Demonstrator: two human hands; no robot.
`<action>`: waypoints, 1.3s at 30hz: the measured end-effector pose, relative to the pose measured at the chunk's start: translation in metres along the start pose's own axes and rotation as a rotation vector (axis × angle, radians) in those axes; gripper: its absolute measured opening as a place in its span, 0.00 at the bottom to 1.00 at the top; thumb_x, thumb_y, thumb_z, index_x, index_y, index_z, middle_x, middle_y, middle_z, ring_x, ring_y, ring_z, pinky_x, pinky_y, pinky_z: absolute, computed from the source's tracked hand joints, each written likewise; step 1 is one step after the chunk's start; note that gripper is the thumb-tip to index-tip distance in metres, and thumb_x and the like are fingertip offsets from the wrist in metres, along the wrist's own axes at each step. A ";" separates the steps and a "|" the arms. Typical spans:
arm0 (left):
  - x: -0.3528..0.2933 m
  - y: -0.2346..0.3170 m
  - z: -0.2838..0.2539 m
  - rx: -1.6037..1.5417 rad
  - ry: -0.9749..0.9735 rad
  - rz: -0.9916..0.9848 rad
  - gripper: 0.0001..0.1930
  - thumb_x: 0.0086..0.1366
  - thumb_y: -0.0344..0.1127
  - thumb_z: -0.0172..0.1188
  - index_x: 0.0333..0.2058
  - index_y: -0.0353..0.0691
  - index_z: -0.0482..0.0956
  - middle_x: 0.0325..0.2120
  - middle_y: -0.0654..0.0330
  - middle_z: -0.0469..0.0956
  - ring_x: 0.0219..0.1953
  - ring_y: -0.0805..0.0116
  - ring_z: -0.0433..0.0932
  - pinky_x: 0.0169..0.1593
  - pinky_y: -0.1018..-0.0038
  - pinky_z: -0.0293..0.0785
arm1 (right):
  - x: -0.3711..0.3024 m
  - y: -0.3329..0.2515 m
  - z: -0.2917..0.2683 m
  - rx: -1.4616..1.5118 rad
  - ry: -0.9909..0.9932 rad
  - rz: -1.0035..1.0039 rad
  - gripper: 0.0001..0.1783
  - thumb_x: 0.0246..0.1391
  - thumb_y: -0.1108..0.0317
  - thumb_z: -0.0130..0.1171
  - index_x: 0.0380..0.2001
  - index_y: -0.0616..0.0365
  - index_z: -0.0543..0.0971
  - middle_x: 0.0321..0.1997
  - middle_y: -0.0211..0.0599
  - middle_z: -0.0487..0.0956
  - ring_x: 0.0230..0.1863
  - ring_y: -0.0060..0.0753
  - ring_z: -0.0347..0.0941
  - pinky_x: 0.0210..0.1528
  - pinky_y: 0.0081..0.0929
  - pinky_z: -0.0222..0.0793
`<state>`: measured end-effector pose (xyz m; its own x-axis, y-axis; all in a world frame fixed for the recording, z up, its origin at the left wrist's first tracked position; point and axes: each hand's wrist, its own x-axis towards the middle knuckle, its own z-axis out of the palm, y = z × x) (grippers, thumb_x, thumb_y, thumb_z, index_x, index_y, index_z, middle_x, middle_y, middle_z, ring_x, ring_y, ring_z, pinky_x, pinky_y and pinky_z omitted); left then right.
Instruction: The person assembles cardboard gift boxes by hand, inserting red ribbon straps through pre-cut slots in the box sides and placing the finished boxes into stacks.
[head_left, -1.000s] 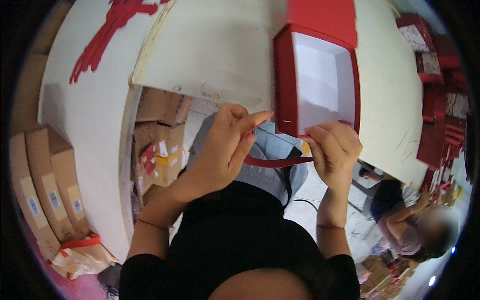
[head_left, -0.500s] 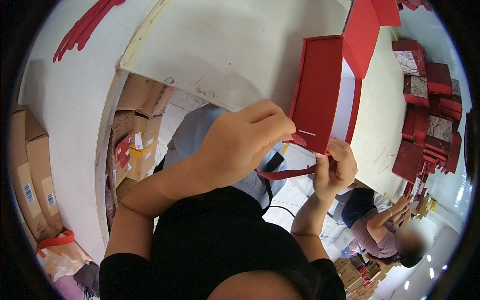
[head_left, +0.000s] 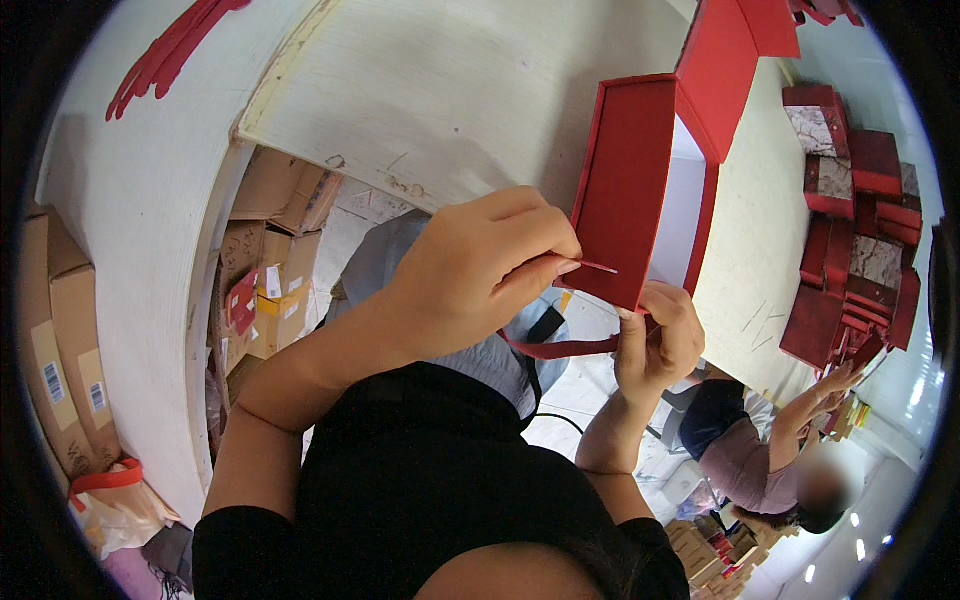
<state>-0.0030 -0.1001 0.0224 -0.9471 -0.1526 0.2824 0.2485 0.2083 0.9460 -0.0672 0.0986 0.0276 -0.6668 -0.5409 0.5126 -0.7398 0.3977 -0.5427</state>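
Observation:
A red cardboard box (head_left: 625, 180) stands at the table's near edge with its lid raised and its white inside showing. My left hand (head_left: 500, 265) pinches one end of a dark red ribbon (head_left: 565, 349) at the thin slit in the box's side. Much of that end is hidden by my fingers; how deep it sits in the slit I cannot tell. The ribbon loops below toward my right hand (head_left: 662, 340). There, thumb and curled fingers close on the box's lower corner and the ribbon beside it.
Red boxes (head_left: 825, 240) are piled on the right of the white table (head_left: 420, 90). More red ribbons (head_left: 175, 55) lie at upper left. Cardboard cartons (head_left: 275, 270) sit under the table, others (head_left: 65, 340) at far left. A co-worker (head_left: 755, 465) handles things at lower right.
My left hand has brought the ribbon's end up to the slit; before, it was just below it. The box and my right hand have shifted slightly left. The co-worker's arms have moved.

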 end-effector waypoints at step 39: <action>0.013 -0.013 -0.003 0.400 -0.209 0.064 0.04 0.49 0.26 0.58 0.25 0.36 0.73 0.22 0.55 0.70 0.26 0.56 0.72 0.29 0.66 0.67 | 0.075 0.002 -0.001 0.350 -0.737 0.267 0.08 0.43 0.79 0.57 0.31 0.68 0.78 0.29 0.48 0.77 0.29 0.44 0.76 0.32 0.30 0.72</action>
<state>-0.0183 -0.1083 0.0141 -0.9632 0.0626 0.2615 0.2491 0.5740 0.7801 -0.1187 0.0596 0.0652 -0.4966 -0.8532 -0.1593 -0.4150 0.3947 -0.8198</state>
